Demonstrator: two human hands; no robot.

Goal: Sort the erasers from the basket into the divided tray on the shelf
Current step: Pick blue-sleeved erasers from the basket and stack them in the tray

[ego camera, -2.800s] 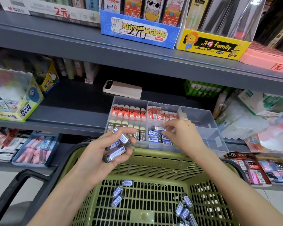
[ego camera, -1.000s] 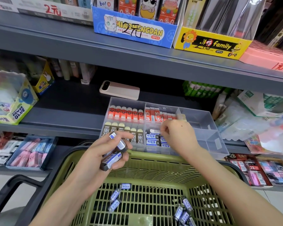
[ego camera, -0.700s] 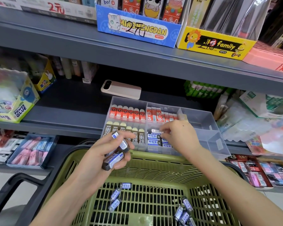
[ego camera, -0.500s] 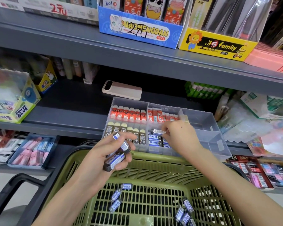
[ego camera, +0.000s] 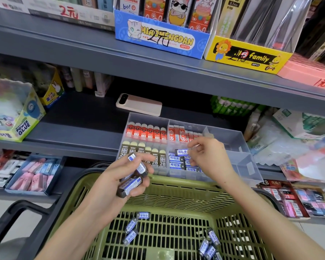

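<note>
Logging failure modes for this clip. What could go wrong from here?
1. The left hand holds a loose stack of erasers; one may fall into the basket.
2. The right hand pinches a single eraser by its end over the tray; that thin grip may drop it crooked onto the blue-label row.

**Inspector:** Which parts of the person were recorded?

**Technician:** Four. The left hand (ego camera: 120,177) with the left forearm (ego camera: 79,228), and the right hand (ego camera: 208,158) with the right forearm (ego camera: 261,212). Each forearm ran from the wrist to the bottom edge of the view.

**Inspector:** What was worn?

**Technician:** Both forearms and both hands were bare along every part that showed. Clothing above that point could not be determined.

**Inspector:** Form?

**Technician:** The forearms were slender and tapered toward the wrists. The fingers were long and slim. Nail detail was too small to assess.
</note>
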